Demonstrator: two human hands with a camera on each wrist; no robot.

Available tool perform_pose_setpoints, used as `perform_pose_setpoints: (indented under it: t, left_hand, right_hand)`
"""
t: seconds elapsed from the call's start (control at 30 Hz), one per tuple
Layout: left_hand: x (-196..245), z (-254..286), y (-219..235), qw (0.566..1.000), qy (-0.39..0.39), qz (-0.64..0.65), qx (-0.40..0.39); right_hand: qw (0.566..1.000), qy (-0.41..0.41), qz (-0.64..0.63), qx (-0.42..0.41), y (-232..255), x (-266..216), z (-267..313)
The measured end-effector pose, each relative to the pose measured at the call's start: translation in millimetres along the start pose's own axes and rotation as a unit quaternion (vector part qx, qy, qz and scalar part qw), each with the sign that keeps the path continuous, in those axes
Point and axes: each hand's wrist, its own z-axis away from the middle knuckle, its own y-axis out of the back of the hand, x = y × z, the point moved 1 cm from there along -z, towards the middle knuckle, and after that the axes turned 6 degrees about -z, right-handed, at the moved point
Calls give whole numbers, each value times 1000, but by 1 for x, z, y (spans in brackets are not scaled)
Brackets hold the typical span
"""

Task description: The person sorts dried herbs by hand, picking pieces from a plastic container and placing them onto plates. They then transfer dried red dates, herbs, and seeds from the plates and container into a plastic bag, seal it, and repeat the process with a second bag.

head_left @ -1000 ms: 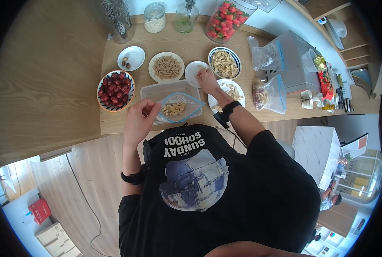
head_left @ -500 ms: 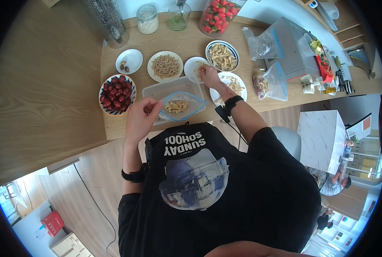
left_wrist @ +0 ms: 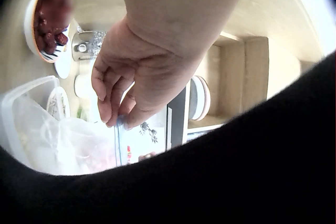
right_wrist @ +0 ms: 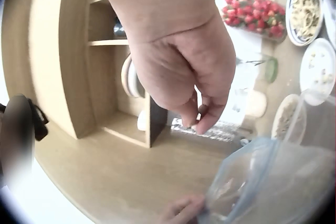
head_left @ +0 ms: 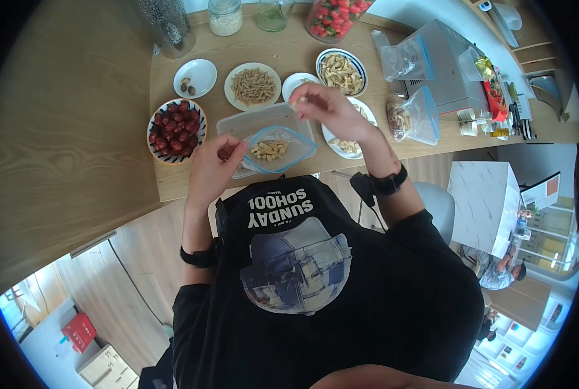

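Observation:
My left hand pinches the rim of a clear zip bag with a blue seal. Pale yellow chunks lie inside the bag, which sits over a translucent plastic container. In the left wrist view, thumb and fingers squeeze the blue seal. My right hand hovers above the bag's far right side, in front of a small white plate. Its thumb and fingertips pinch a small pale piece, mostly hidden by the fingers. Scattered bits lie on the small plate.
Around the container stand a bowl of red dates, a plate of pale brown sticks, a white plate with nuts and a bowl of dried slices. Another filled zip bag lies right, beside a grey appliance. Strawberries stand behind.
My right hand has lifted from the small white plate and come back toward the bag's opening. The left hand keeps its pinch on the bag's rim.

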Motion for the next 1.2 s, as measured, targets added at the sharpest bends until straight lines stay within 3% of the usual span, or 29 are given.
perform_pose_setpoints:
  t: [0.03,0.1,0.13,0.2,0.33,0.43,0.5,0.53,0.57,0.63,0.67,0.73,0.83,0.97,1.2]
  left_hand:
    - [1,-1,-1,1000,0,1,-4]
    - [1,-3,-2,1000,1,5,-4]
    - [1,-4,-2,1000,1,5,-4]
    - [2,-5,-2,1000,-5,2,-2]
    - [1,-4,-1,1000,-6,-4,3]
    - [-2,0,0,1000,11,-5,13]
    - [-4,3,0,999,26,31,16]
    - [-5,4,1,999,28,32,23]
    - [-4,6,1,998,35,39,17]
    - [-5,11,4,997,48,47,34]
    - [-7,14,3,997,49,44,33]
    - [-7,19,0,997,52,41,40]
    - [-5,24,-1,996,50,35,58]
    - [-3,31,-7,992,53,46,106]
    - [10,35,-22,985,59,25,161]
  right_hand:
    - [1000,-2,0,3,-9,-14,5]
    - [986,-33,124,-111,-30,-30,12]
    - [985,-33,124,-112,-38,-25,14]
    - [936,35,327,-122,-52,-11,18]
    - [930,70,342,-116,-53,-23,18]
    - [954,76,279,-84,-26,-29,7]
    - [971,9,231,66,10,-3,-6]
    - [951,8,275,142,30,16,-13]
    - [924,9,315,215,55,42,-18]
    - [818,-60,479,312,127,122,-29]
    - [821,-53,481,303,136,127,-30]
    - [796,-140,519,278,148,134,-34]
    - [780,-156,551,253,159,148,-46]
    - [791,-140,567,185,177,165,-53]
    - [813,-109,541,189,194,161,-54]
